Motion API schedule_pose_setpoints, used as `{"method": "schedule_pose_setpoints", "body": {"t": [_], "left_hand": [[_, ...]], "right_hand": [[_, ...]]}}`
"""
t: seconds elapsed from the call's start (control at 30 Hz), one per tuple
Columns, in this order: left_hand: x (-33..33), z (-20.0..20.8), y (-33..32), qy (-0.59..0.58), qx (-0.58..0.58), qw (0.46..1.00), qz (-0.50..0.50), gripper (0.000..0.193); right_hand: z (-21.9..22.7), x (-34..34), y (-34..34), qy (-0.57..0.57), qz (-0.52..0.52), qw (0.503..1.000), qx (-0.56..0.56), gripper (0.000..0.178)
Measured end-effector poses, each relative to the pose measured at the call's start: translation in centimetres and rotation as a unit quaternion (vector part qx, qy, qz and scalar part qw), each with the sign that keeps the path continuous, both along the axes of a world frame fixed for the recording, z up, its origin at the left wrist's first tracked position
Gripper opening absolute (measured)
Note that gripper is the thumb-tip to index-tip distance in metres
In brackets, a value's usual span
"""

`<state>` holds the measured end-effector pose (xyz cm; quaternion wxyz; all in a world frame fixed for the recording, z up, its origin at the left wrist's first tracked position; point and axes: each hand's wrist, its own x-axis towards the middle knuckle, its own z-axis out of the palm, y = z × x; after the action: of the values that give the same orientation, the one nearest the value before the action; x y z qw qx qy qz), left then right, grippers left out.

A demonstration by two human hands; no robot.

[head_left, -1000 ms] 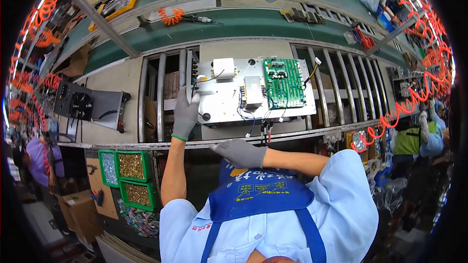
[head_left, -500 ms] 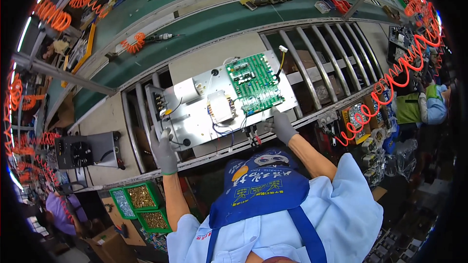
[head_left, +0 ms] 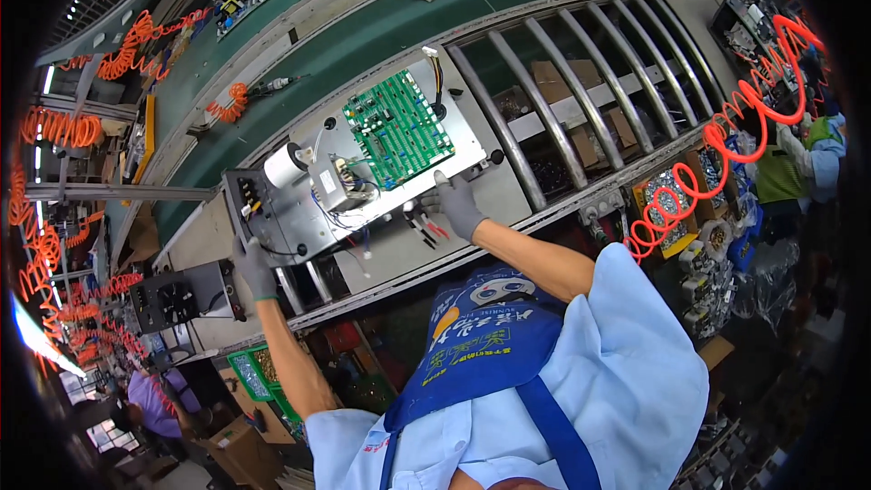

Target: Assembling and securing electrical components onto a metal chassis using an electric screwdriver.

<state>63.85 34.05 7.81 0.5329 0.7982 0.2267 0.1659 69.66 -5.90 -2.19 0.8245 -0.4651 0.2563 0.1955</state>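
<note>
A silver metal mounting plate (head_left: 467,132) lies on the workbench line in front of me, slightly slanted. On it are a green circuit board (head_left: 397,132), a transformer (head_left: 334,183) and a white cylinder (head_left: 283,166). My left hand (head_left: 254,269), in a grey glove, grips the plate's left end below its upright bracket (head_left: 245,198). My right hand (head_left: 456,204), gloved too, holds the near edge below the circuit board, its thumb side partly hidden. Loose wires with red and black ends (head_left: 426,229) hang over that edge beside it.
Metal rollers (head_left: 553,100) run along the line to the right. A black unit with a fan (head_left: 186,295) sits at the left. A coiled red air hose (head_left: 717,150) hangs at the right. Green bins (head_left: 259,372) hold small parts below the left edge.
The plate with its parts has moved left along the line, and both my hands have moved left with it. My view has also shifted a little.
</note>
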Motion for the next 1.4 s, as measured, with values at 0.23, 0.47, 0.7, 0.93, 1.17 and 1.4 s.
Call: {"method": "schedule_pose_setpoints", "body": {"t": [0.23, 0.47, 0.7, 0.93, 1.17, 1.4], "left_hand": [[1.0, 0.9, 2.2, 0.084, 0.063, 0.994, -0.020, 0.031], [3.1, 0.4, 0.2, 0.113, 0.114, 0.987, -0.022, 0.030], [6.0, 0.2, -12.7, 0.062, 0.039, 0.996, -0.059, 0.031], [10.8, 1.5, -30.6, 0.013, 0.028, 0.982, -0.184, 0.037], [19.0, 0.1, -45.7, 0.012, 0.270, 0.898, -0.348, 0.046], [16.1, -2.4, -59.3, -0.184, 0.269, 0.773, -0.545, 0.059]], "right_hand": [[-1.1, -0.6, 0.9, 0.040, 0.031, 0.989, 0.142, 0.031], [-0.5, 0.9, -3.3, 0.020, 0.045, 0.991, 0.127, 0.031], [-1.4, 3.5, -13.2, -0.018, -0.018, 0.998, 0.061, 0.036], [-3.3, 5.3, -26.2, -0.057, -0.233, 0.971, 0.011, 0.027], [-8.6, -3.3, -32.6, -0.120, -0.213, 0.962, -0.119, 0.026], [-8.3, -10.9, -27.7, -0.001, -0.100, 0.991, -0.085, 0.017]]}}
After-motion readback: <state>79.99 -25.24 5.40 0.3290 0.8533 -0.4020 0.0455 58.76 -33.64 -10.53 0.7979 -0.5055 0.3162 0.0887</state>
